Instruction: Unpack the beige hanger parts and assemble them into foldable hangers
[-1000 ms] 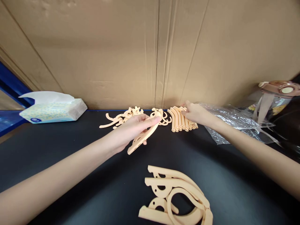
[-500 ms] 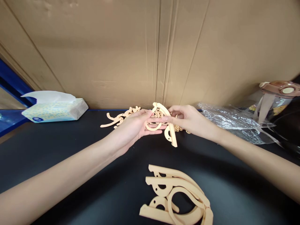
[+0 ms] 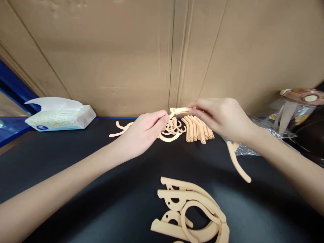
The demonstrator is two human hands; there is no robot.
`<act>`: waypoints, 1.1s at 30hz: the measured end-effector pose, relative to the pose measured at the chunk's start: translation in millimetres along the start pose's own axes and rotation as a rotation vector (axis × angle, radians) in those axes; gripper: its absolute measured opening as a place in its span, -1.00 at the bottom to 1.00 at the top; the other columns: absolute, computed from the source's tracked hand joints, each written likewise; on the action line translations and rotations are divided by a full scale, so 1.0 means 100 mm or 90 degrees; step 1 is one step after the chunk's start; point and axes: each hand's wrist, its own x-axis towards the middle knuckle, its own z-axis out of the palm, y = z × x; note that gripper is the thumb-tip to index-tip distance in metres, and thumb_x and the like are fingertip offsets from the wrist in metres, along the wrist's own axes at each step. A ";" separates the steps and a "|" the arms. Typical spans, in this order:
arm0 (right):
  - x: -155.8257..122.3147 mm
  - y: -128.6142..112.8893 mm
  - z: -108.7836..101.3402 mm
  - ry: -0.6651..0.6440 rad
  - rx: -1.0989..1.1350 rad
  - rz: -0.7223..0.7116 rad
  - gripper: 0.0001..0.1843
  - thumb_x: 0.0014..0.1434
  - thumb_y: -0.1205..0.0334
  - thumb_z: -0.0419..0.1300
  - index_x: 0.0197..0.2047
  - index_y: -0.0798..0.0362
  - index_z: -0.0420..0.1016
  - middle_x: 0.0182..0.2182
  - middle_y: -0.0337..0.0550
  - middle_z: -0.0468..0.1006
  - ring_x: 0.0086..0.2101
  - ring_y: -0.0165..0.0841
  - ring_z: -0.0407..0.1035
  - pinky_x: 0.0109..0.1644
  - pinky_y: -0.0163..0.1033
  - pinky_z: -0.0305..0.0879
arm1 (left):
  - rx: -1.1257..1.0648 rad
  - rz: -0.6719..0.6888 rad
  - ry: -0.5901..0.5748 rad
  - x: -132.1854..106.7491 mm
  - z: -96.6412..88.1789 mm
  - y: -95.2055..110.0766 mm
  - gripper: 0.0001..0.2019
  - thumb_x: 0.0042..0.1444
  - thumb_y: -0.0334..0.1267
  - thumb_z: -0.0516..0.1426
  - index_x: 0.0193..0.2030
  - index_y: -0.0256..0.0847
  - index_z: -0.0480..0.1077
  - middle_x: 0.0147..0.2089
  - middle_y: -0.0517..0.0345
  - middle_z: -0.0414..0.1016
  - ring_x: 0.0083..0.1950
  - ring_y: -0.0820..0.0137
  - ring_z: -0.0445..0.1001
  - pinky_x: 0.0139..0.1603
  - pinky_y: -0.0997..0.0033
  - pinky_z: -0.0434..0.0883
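Note:
My left hand [image 3: 150, 130] is closed, pinching one end of a beige plastic folding hanger [image 3: 181, 110] between thumb and fingers. My right hand [image 3: 220, 116] grips the hanger's arm farther right with its fingertips. Under the left fingers shows a curved hook [image 3: 169, 139], though how it joins the held end is hidden. Another curved beige arm [image 3: 239, 163] shows below my right wrist; the wrist covers its upper end. Beyond my hands lie a heap of small beige hooks [image 3: 174, 125] and a row of nested beige hanger arms [image 3: 198, 130].
Several folded beige hangers [image 3: 192, 195] lie together at the front of the black table [image 3: 88, 189]. A tissue pack [image 3: 59, 116] stands at the left. Clear plastic wrap [image 3: 249, 148] and a bottle with a brown lid [image 3: 301, 98] are at the right, before a cardboard wall [image 3: 121, 54].
My right hand has moved right and up, and the held hanger has turned from steep to nearly level. My left hand has turned back-up. The row of hanger arms has come into view.

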 end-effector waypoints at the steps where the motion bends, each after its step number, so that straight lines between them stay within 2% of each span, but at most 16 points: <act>1: -0.01 -0.01 0.02 -0.009 -0.080 -0.016 -0.68 0.28 0.10 -0.03 -0.23 0.06 0.49 -0.53 -0.12 0.49 -0.53 -0.36 0.27 -0.49 -0.26 -0.06 | 0.030 0.008 0.010 -0.01 0.02 0.01 -0.68 0.30 -0.14 -0.13 -0.48 -0.17 0.09 -0.55 0.27 0.14 -0.51 0.46 0.14 -0.45 0.43 0.03; 3: -0.02 -0.02 0.08 -0.040 -0.162 -0.017 -0.72 0.26 0.18 -0.04 -0.29 0.09 0.46 -0.65 -0.13 0.39 -0.61 -0.37 0.18 -0.51 -0.24 -0.13 | 0.080 0.020 0.040 -0.03 0.09 0.02 -0.71 0.31 -0.17 -0.14 -0.46 -0.15 0.07 -0.58 0.29 0.12 -0.54 0.44 0.13 -0.45 0.42 -0.01; 4: -0.01 -0.01 0.11 -0.065 -0.150 -0.001 -0.74 0.24 0.21 -0.04 -0.34 0.09 0.43 -0.68 -0.16 0.35 -0.64 -0.39 0.13 -0.51 -0.24 -0.13 | 0.100 0.027 0.049 -0.03 0.13 0.02 -0.73 0.30 -0.19 -0.13 -0.45 -0.15 0.07 -0.59 0.30 0.10 -0.57 0.44 0.10 -0.45 0.41 -0.03; 7: 0.04 0.07 0.15 -0.092 0.041 0.081 -0.72 0.24 0.28 -0.07 -0.47 0.07 0.33 -0.65 -0.19 0.35 -0.65 -0.45 0.12 -0.51 -0.27 -0.01 | 0.148 0.037 0.054 0.07 0.25 -0.07 -0.78 0.30 -0.18 -0.12 -0.38 -0.13 0.13 -0.60 0.31 0.09 -0.60 0.43 0.07 -0.46 0.41 -0.05; 9: 0.09 0.16 0.16 -0.052 0.218 0.164 -0.71 0.26 0.25 -0.09 -0.44 0.07 0.33 -0.65 -0.23 0.34 -0.65 -0.47 0.14 -0.53 -0.29 0.06 | 0.183 0.001 0.045 0.20 0.29 -0.17 -0.74 0.31 -0.13 -0.15 -0.36 -0.13 0.20 -0.58 0.27 0.17 -0.56 0.38 0.19 -0.44 0.42 0.00; 11: 0.13 0.22 0.16 -0.001 0.386 0.247 -0.75 0.27 0.21 -0.10 -0.32 0.06 0.34 -0.66 -0.28 0.31 -0.68 -0.48 0.11 -0.59 -0.32 0.04 | 0.230 -0.076 0.022 0.34 0.30 -0.28 -0.70 0.28 -0.05 -0.10 -0.36 -0.15 0.26 -0.58 0.21 0.24 -0.47 0.29 0.33 -0.40 0.41 0.08; 14: 0.15 0.25 0.14 0.074 0.595 0.330 -0.87 0.24 0.23 -0.06 -0.27 0.03 0.26 -0.58 -0.25 0.42 -0.67 -0.48 0.16 -0.64 -0.34 0.05 | 0.258 -0.118 0.039 0.46 0.26 -0.36 -0.59 0.20 0.11 -0.06 -0.35 -0.18 0.36 -0.60 0.16 0.28 -0.36 0.16 0.40 -0.33 0.36 0.16; 15: 0.15 0.25 0.14 0.101 0.640 0.338 -0.92 0.21 0.25 -0.03 -0.30 0.01 0.24 -0.52 -0.21 0.48 -0.63 -0.47 0.23 -0.61 -0.34 0.12 | 0.217 -0.119 0.037 0.47 0.25 -0.36 -0.53 0.20 0.16 -0.09 -0.34 -0.20 0.38 -0.57 0.12 0.32 -0.33 0.16 0.41 -0.31 0.35 0.18; 17: 0.15 0.25 0.13 0.147 0.673 0.323 -0.95 0.14 0.28 0.05 -0.34 -0.01 0.20 -0.39 -0.16 0.55 -0.50 -0.43 0.38 -0.50 -0.32 0.27 | 0.029 -0.138 -0.021 0.44 0.23 -0.33 -0.42 0.22 0.21 -0.20 -0.31 -0.22 0.42 -0.42 0.04 0.45 -0.25 0.20 0.44 -0.29 0.36 0.25; 18: 0.14 0.26 0.12 0.165 0.664 0.306 -0.91 0.11 0.29 0.09 -0.35 -0.01 0.19 -0.35 -0.15 0.56 -0.43 -0.40 0.42 -0.43 -0.30 0.33 | -0.103 -0.154 -0.072 0.42 0.22 -0.30 -0.40 0.22 0.21 -0.21 -0.30 -0.23 0.44 -0.32 0.01 0.49 -0.22 0.23 0.45 -0.27 0.38 0.28; 20: 0.13 0.29 0.13 0.178 0.594 0.268 -0.85 0.04 0.28 0.17 -0.36 -0.01 0.22 -0.30 -0.14 0.57 -0.32 -0.34 0.47 -0.33 -0.25 0.38 | -0.348 -0.187 -0.146 0.39 0.20 -0.26 -0.50 0.23 0.13 -0.10 -0.28 -0.26 0.44 -0.22 -0.01 0.50 -0.20 0.31 0.46 -0.24 0.42 0.34; 23: 0.11 0.33 0.15 0.150 0.368 0.207 -0.89 0.02 0.22 0.22 -0.36 0.03 0.38 -0.28 -0.10 0.59 -0.25 -0.26 0.47 -0.25 -0.18 0.36 | -0.517 -0.219 -0.111 0.39 0.18 -0.23 -0.78 0.20 -0.19 0.06 -0.32 -0.31 0.40 -0.31 0.06 0.44 -0.39 0.49 0.40 -0.37 0.51 0.35; 25: 0.08 0.32 0.17 0.116 0.163 0.161 -0.84 0.07 0.20 0.20 -0.24 0.03 0.47 -0.27 -0.09 0.60 -0.26 -0.22 0.46 -0.28 -0.18 0.30 | -0.531 -0.238 -0.062 0.39 0.17 -0.22 -0.87 0.17 -0.35 0.04 -0.32 -0.32 0.38 -0.43 0.16 0.34 -0.55 0.58 0.26 -0.57 0.58 0.23; 28: 0.04 0.25 0.20 0.031 -0.101 0.063 -0.77 0.20 0.16 0.09 -0.12 -0.01 0.49 -0.32 -0.10 0.61 -0.34 -0.24 0.45 -0.45 -0.26 0.08 | -0.501 -0.261 -0.052 0.38 0.17 -0.17 -0.89 0.15 -0.40 0.00 -0.28 -0.28 0.34 -0.55 0.28 0.17 -0.66 0.62 0.09 -0.73 0.62 -0.05; 31: 0.00 0.18 0.23 -0.055 -0.225 -0.040 -0.67 0.31 0.08 -0.04 -0.23 0.03 0.49 -0.43 -0.09 0.58 -0.46 -0.30 0.39 -0.52 -0.26 -0.15 | -0.450 -0.280 -0.095 0.33 0.16 -0.09 -0.86 0.20 -0.33 -0.04 -0.36 -0.23 0.27 -0.60 0.32 0.07 -0.69 0.62 0.02 -0.71 0.62 -0.15; 33: -0.01 0.14 0.25 -0.091 -0.262 -0.072 -0.61 0.34 0.09 -0.11 -0.27 0.07 0.47 -0.50 -0.08 0.54 -0.53 -0.32 0.34 -0.53 -0.25 -0.21 | -0.417 -0.286 -0.117 0.31 0.17 -0.05 -0.79 0.24 -0.28 -0.08 -0.41 -0.21 0.22 -0.61 0.33 0.04 -0.70 0.62 -0.01 -0.70 0.60 -0.16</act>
